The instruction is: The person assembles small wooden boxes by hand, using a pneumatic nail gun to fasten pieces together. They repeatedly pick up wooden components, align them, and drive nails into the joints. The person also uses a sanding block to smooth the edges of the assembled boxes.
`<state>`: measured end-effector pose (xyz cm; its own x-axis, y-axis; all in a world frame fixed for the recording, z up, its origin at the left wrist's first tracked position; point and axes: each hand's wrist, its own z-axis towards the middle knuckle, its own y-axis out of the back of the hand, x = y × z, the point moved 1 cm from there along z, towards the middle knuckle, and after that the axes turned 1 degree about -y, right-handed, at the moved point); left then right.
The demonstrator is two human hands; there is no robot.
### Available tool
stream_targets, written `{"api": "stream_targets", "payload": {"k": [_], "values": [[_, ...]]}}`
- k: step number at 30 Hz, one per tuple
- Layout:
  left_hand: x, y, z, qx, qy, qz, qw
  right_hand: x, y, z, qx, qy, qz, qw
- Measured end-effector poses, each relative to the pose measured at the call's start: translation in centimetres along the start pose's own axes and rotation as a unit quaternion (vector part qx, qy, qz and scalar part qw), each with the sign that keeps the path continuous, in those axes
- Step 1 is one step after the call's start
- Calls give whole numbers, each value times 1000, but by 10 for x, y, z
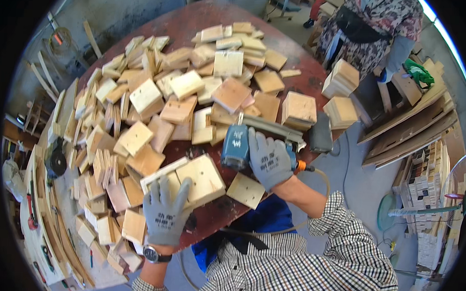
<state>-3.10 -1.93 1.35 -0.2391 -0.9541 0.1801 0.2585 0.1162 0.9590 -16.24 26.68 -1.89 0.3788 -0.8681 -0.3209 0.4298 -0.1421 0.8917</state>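
Observation:
My right hand (269, 159), in a grey work glove, is wrapped round the grip of a blue pneumatic nail gun (236, 148). Its long grey magazine points to the right, and an air hose (322, 174) joins it at an orange fitting. My left hand (165, 215), gloved too, lies with fingers spread on the near left part of a small assembly of wooden boards (203, 178). The nail gun is apart from that assembly, up and to its right. A loose square board (246, 190) with dark holes lies beside the assembly, below my right hand.
A large heap of small wooden boards (184, 85) covers much of the dark red table (293, 42). Stacked blocks (299, 109) and a dark grey block (321, 133) stand at its right edge. Another person (370, 32) is at the far right, near wooden panels (413, 126).

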Motion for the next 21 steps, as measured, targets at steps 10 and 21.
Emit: {"api": "stream_targets", "payload": {"k": [10,21], "values": [[3,-4,14,-1,-10,7,1000,-14,-1,2,144,-11,211,967],[21,1,-4,-46,-46,-180,982,63,68,4,-6,179,333,926]]}}
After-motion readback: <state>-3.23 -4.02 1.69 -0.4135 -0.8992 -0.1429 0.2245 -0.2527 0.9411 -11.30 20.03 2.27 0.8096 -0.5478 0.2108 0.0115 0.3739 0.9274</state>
